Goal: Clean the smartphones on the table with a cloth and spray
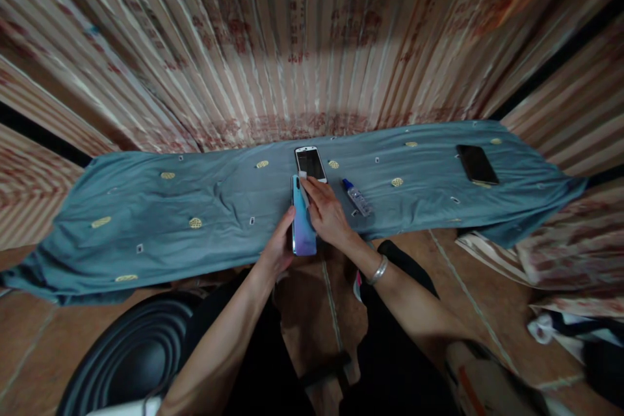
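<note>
My left hand grips the near end of a blue-purple phone lying back-up at the front edge of a blue-grey cloth. My right hand rests on the phone's far half, its fingers pressing a small white wipe against the top of the phone. A white phone lies face up just beyond. A small clear bottle with a blue cap lies to the right of my right hand.
A black phone lies at the cloth's far right. A striped, printed sheet hangs behind the cloth. A black round tub sits at the lower left. Crumpled fabric and bags lie on the floor at the right.
</note>
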`<state>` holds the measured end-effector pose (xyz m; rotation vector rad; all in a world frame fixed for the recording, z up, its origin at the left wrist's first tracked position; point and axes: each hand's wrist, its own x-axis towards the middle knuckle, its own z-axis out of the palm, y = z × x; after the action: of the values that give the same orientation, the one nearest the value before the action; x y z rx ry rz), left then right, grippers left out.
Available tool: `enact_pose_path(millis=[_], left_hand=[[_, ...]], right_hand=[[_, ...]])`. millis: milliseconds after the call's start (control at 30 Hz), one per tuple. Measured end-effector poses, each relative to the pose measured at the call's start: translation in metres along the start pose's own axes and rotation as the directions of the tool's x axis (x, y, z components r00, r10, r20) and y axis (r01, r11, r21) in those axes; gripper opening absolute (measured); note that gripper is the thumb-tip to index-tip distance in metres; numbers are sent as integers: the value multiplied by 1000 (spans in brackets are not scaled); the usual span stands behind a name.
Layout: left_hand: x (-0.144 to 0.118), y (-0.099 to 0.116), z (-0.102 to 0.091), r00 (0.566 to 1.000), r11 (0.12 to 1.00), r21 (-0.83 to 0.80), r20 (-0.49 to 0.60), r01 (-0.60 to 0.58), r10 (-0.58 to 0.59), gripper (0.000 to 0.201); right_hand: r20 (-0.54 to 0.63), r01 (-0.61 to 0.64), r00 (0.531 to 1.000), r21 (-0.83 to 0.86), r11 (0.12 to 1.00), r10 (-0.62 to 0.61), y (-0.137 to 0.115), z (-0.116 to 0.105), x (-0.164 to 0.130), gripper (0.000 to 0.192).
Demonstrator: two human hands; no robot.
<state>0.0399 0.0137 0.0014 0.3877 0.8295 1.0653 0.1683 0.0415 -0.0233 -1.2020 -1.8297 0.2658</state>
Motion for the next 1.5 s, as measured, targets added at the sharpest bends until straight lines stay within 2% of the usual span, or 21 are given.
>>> enact_pose_path(millis=[233,433,533,633,800,1167,1367,1500], left_hand=[[1,-1,-5,998,997,-35,2,61,-61,23],[0,6,-1,999,995,-94,-16,39,-41,23],[1,9,0,999,991,-129,-50,-19,13,21],[6,12,-2,993,987,-134,-90,-88,76,18],[10,16,-9,991,988,-125,-111,-92,78,21],[9,25,-11,988,984,-141,-121,-110,93,17],[-1,37,-22,990,984,-154,-118,-91,73,26],[-10,31,-32,989,979,-176,-119,-104,84,35]], right_hand=[[31,5,1000,-23,1000,-5,3,-4,3,55],[37,8,999,-36,999,-6,6,1,2,52],[30,22,999,-45,999,-21,4,3,0,51],[57,69,996,-42,997,-66,-6,6,-3,48],[80,147,986,-19,989,-145,-26,10,-9,46],[139,131,981,21,991,-133,-39,15,0,46],[198,184,963,16,983,-183,-63,16,-5,43],[190,186,965,0,983,-182,-77,22,-23,41]])
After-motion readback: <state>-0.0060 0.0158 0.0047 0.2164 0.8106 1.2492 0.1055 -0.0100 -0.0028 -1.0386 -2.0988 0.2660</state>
